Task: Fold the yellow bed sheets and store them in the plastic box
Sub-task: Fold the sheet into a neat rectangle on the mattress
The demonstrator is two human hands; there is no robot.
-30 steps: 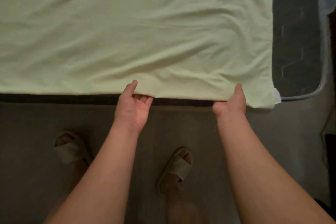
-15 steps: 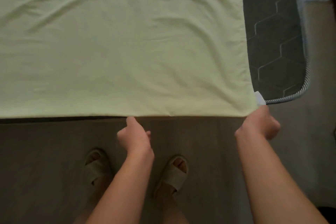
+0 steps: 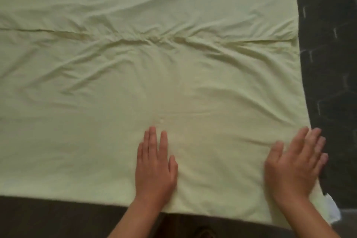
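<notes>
No writing shows anywhere. The yellow sheet (image 3: 135, 92) is plain, and the small white tag (image 3: 333, 210) at its near right corner is too blurred to read. The dark mattress (image 3: 332, 63) beside the sheet carries only pale line patterns, no letters.

- A dark grey mattress (image 3: 328, 63) shows along the right side, its quilted cover stitched with pale lines that form a faint hexagon pattern.
- A small white tag (image 3: 333, 210) sticks out near the mattress's near right corner.
- The floor (image 3: 58, 218) runs along the bottom as a dim brown band, too blurred to show its material.
- The light is low and warm, with soft shadows and no lamp or window in view.
</notes>
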